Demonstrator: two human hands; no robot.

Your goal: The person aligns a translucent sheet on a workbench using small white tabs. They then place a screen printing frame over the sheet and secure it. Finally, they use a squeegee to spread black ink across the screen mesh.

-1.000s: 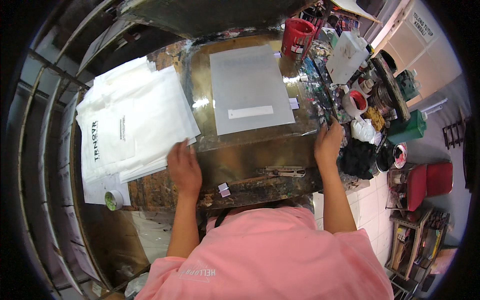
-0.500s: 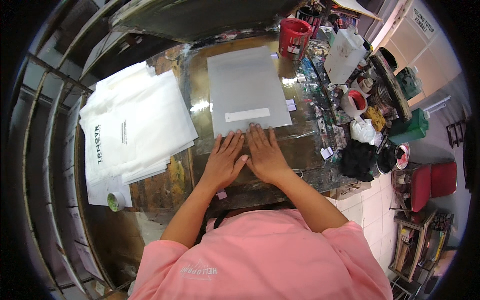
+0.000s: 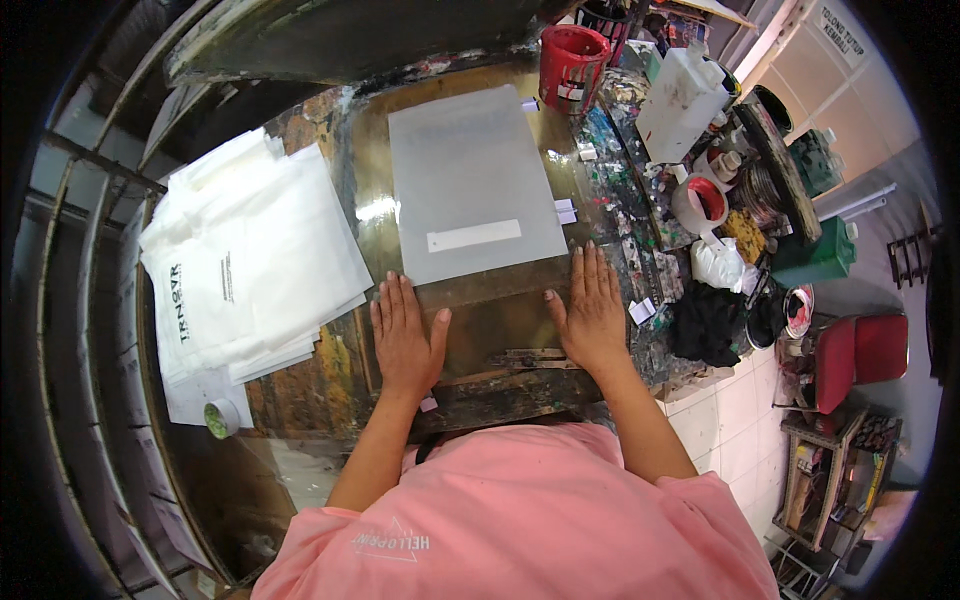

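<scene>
Sheet (image 3: 470, 170): is lying flat on the table (image 3: 310, 385), a white strip (image 3: 473, 236) showing near its near edge.
Left hand (image 3: 407, 340): is resting palm down, fingers outstretched, beside the near-left corner.
Right hand (image 3: 594, 320): is mirroring it near the near-right corner, well apart.
Stack (image 3: 265, 260): is lying left.
Can (image 3: 573, 75): is standing beyond, right.

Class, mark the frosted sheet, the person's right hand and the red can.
Frosted sheet (image 3: 474, 178), head view: middle of its upper face.
Right hand (image 3: 594, 312), head view: back of the hand.
Red can (image 3: 572, 76), head view: outer side wall.
</scene>
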